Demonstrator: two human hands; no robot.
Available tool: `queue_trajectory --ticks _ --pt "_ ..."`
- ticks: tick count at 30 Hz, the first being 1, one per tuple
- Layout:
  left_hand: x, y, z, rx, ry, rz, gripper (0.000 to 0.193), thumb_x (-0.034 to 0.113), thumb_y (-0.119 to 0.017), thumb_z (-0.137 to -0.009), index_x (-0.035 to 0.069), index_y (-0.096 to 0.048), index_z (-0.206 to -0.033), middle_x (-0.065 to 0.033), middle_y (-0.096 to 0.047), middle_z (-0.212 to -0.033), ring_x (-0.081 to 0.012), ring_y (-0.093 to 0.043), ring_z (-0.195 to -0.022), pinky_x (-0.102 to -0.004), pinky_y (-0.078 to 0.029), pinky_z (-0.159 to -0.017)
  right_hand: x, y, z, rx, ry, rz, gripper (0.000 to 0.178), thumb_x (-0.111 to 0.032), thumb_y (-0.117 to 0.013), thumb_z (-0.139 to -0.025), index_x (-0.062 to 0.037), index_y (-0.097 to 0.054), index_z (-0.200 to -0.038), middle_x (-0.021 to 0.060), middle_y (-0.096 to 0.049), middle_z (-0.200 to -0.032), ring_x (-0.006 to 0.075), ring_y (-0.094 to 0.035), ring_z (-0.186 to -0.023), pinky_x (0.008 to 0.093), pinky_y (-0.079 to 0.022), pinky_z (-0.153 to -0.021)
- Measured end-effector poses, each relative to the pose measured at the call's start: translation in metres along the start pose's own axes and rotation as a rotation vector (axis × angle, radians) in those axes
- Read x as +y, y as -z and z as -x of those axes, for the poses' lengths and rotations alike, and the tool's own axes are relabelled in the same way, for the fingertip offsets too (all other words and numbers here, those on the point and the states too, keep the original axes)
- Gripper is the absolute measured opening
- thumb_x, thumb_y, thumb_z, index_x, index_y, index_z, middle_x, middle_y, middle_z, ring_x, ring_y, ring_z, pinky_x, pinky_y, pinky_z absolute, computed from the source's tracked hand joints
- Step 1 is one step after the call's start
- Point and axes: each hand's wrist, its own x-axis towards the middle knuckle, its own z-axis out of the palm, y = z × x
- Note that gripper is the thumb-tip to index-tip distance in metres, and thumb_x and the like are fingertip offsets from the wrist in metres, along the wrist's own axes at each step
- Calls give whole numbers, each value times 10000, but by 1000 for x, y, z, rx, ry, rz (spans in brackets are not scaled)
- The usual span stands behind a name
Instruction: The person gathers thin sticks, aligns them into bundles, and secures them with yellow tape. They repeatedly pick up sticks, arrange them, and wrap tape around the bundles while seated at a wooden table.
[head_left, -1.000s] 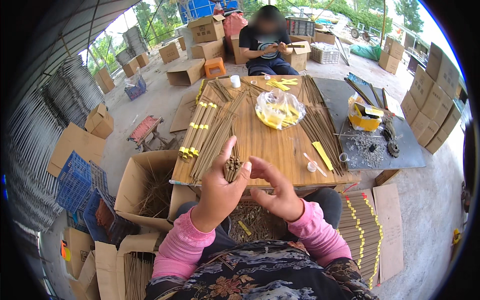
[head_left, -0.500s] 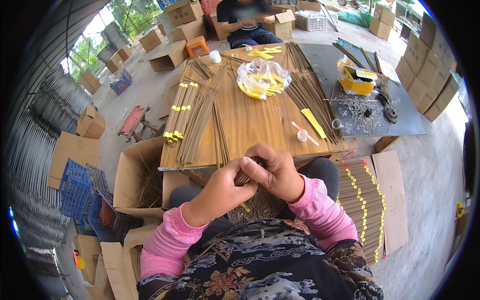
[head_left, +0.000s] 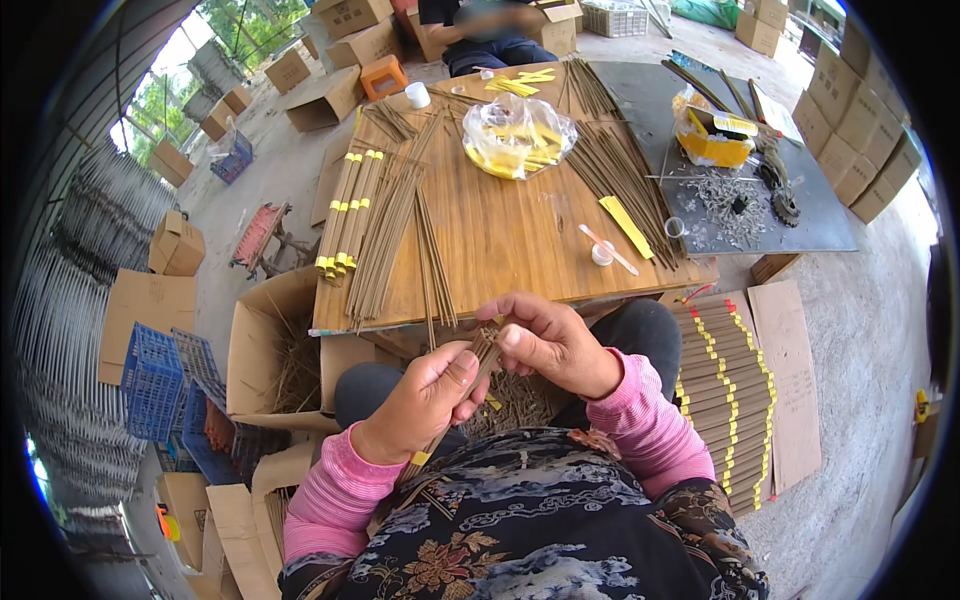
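A bundle of thin brown incense sticks (head_left: 484, 352) is tilted over my lap, its upper end toward the table. My left hand (head_left: 420, 398) is wrapped round it below that end. A yellow paper band (head_left: 420, 458) shows on the bundle's lower part, beside my left wrist. My right hand (head_left: 560, 350) has its thumb and fingers closed at the bundle's upper end, where a bit of yellow shows. Loose incense sticks (head_left: 392, 240) lie on the wooden table (head_left: 490, 270) beyond my hands. Left of them are finished bundles (head_left: 347, 215) with yellow bands.
On the table are a clear bag of yellow strips (head_left: 520, 140), an orange-tipped spatula (head_left: 608, 250) and a white cup (head_left: 417, 95). Many banded bundles (head_left: 728, 400) lie on cardboard at right. An open carton (head_left: 243, 350) stands left. A person (head_left: 490, 45) sits across the table.
My hands have drawn slightly apart. The bundle now shows its upper end and a banded lower part, and my right fingers have shifted to the upper end.
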Motion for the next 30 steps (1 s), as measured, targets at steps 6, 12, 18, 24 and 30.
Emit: queue_trajectory --ticks 6,12,18,24,30 --pt "-8 4 -6 -40 -8 61 349 351 -364 -941 19 -467 -970 -37 -479 -737 -50 -393 -568 -169 -340 -494 19 6 -2 -46 78 38 364 -135 -635 -816 10 -491 -1118 -14 -528 -720 40 -460 -655 188 -395 -576" --pt "-15 -1 -5 -35 -33 -42 385 376 -337 -941 14 -441 -1021 -37 -477 -736 -49 -390 -568 -171 -341 -501 26 12 -5 -99 120 -25 331 -134 -655 -797 4 -532 -1072 -15 -524 -718 42 -467 -668 204 -408 -594" --pt "-16 1 -16 -21 6 -49 412 411 -382 -920 11 -454 -990 -25 -459 -687 -50 -382 -538 -172 -334 -486 20 24 -7 -77 69 171 358 -167 -669 -788 -7 -533 -1078 -17 -517 -727 50 -468 -676 200 -404 -601" --pt "-13 10 -22 22 39 12 349 346 -376 -937 11 -469 -968 -2 -459 -687 -39 -389 -553 -169 -343 -491 6 132 -23 521 206 520 127 -117 -634 -802 -5 -591 -842 -9 -554 -696 52 -489 -654 215 -430 -603" --pt "-18 11 -36 -7 72 14 365 358 -385 -933 5 -473 -972 -2 -467 -690 -33 -390 -551 -164 -341 -488 65 252 -10 729 -197 1435 263 -253 -673 -694 -25 -586 -792 153 -590 -825 304 -580 -767 373 -459 -675"
